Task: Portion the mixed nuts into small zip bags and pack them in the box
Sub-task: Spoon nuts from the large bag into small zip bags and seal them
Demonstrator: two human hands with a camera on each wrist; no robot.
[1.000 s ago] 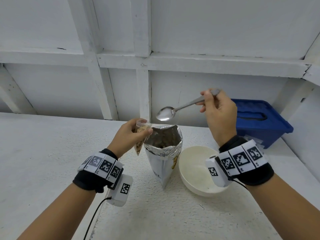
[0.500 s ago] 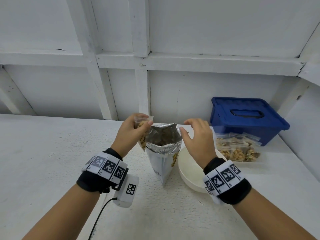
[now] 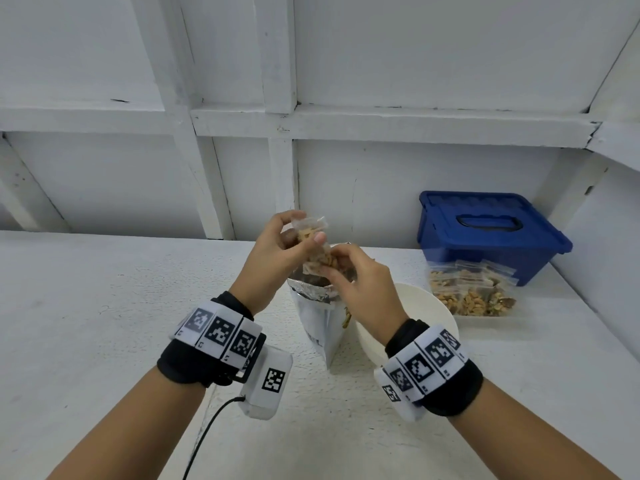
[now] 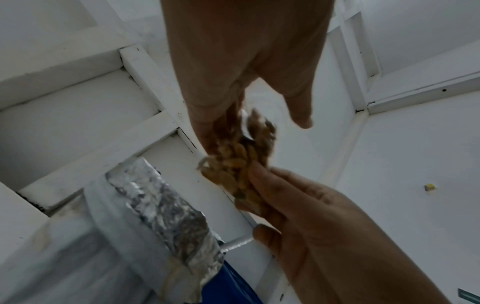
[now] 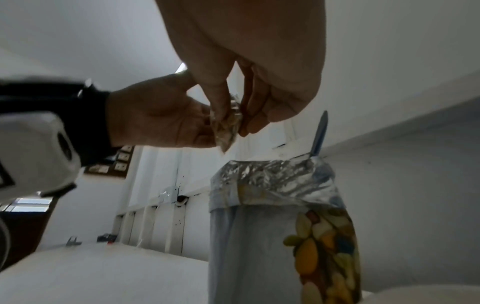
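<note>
Your left hand [image 3: 277, 251] and right hand [image 3: 360, 282] both pinch the nut-filled zip bag [image 3: 317, 249] just above the open foil pouch [image 3: 320, 317]. The blue box [image 3: 485, 233] sits far right, lid on, filled bags [image 3: 472, 292] before it. No writing is legible.

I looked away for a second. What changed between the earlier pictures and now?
The right hand let go of the spoon, now standing in the foil pouch, and took hold of the zip bag bottom. The left hand raised the bag. Bowl, box, filled bags stayed.
</note>
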